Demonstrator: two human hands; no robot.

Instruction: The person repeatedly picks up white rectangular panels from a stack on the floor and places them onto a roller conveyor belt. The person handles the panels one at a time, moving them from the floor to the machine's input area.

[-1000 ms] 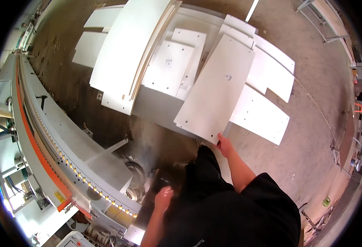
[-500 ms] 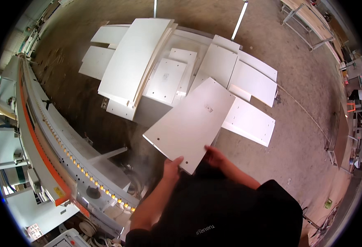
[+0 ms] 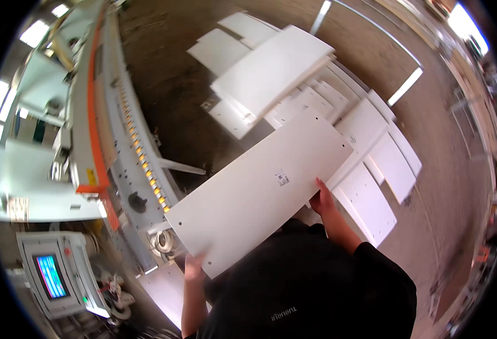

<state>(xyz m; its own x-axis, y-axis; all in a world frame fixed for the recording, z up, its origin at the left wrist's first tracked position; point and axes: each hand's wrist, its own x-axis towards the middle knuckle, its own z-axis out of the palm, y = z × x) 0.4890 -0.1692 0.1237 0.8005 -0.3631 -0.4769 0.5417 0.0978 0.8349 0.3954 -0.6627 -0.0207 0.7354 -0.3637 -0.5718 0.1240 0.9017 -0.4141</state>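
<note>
I hold a white rectangular panel (image 3: 248, 181) in both hands. It has small dark holes near its corners and a printed label near the middle. My left hand (image 3: 194, 264) grips the near left end; it is slightly blurred, with its fingers partly hidden under the panel. My right hand (image 3: 323, 199) is closed on the long edge nearest my body, thumb on top. Beyond the panel, stacked white boards (image 3: 274, 73) lie in a low spread pile, some with drilled holes. The panel's far right end overlaps that pile from my viewpoint.
A long machine (image 3: 93, 113) with an orange strip and a row of yellow rollers (image 3: 141, 152) runs along my left. A control cabinet (image 3: 79, 265) with a lit screen stands at lower left. Metal frame bars (image 3: 405, 86) rise behind the pile. A workbench (image 3: 463, 121) stands far right.
My view has turned left toward the machine, and the control cabinet has come into sight. The panel has swung leftward, away from the pile, with both hands still on it.
</note>
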